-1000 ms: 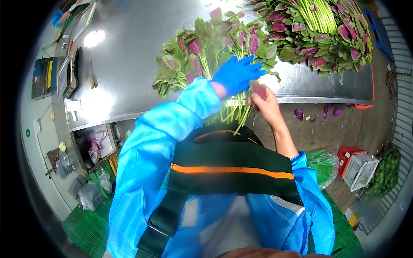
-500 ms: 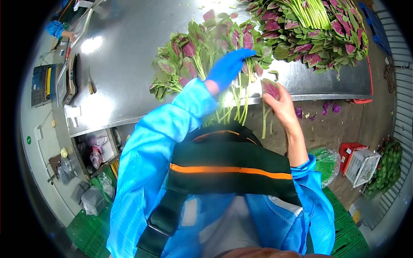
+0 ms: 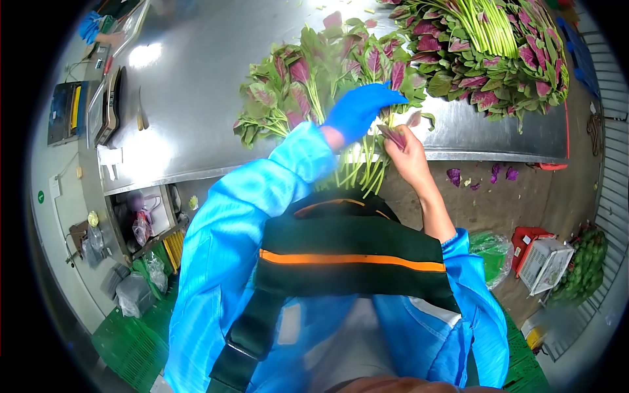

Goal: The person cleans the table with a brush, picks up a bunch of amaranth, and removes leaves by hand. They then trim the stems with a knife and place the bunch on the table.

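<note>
My left hand (image 3: pixel 363 112), in a blue glove, lies across a bunch of red amaranth (image 3: pixel 360 164). Its fingers close over the upper stems, and the thumb is hidden beneath. The cut stem ends hang past the table's front edge toward my apron. Just to the right, my bare right hand (image 3: pixel 407 156) pinches a purple amaranth leaf (image 3: pixel 393 136) between thumb and fingers. More loose amaranth (image 3: pixel 282 92) is spread on the metal table beyond and left of the glove.
A large heap of amaranth (image 3: pixel 485 59) fills the table's right end. A knife (image 3: pixel 141 111) and a scale (image 3: pixel 110 108) lie at the left. Purple scraps (image 3: pixel 453 175) and a white crate (image 3: pixel 544 265) are on the floor. Another person's sleeve (image 3: pixel 90 27) shows far left.
My right hand has moved left and up toward the bunch, bringing the amaranth leaf nearer the glove. The gloved hand stays over the bunch, slightly lower and farther right in view.
</note>
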